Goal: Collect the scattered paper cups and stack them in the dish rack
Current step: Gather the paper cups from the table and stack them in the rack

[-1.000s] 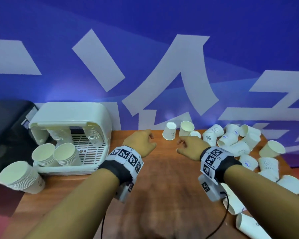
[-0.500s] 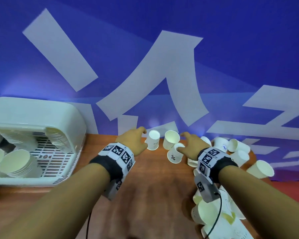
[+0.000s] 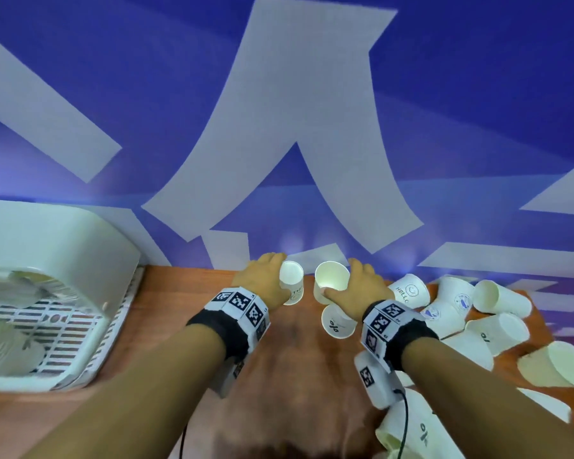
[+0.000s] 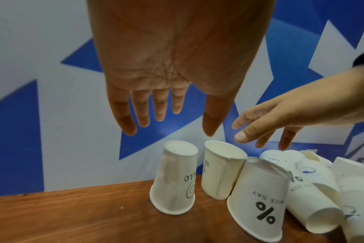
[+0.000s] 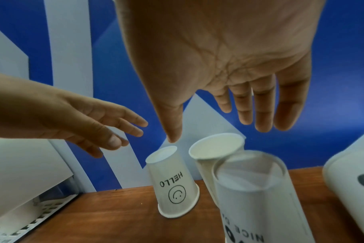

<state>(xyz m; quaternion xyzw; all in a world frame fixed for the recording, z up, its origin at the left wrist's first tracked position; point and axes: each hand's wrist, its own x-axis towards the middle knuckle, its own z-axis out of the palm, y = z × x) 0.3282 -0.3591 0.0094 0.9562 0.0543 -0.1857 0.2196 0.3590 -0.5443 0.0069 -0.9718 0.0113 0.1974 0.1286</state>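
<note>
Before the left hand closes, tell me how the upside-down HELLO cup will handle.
The HELLO cup is thin paper, so probably light and easily crushed. It stands on its wide rim, so it likely resists tipping. The left hand hangs open above.

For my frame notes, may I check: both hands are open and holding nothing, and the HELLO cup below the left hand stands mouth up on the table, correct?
Not quite: the HELLO cup stands mouth down, wide rim on the table, as the right wrist view shows. The left hand and right hand are indeed open, holding nothing.
</note>
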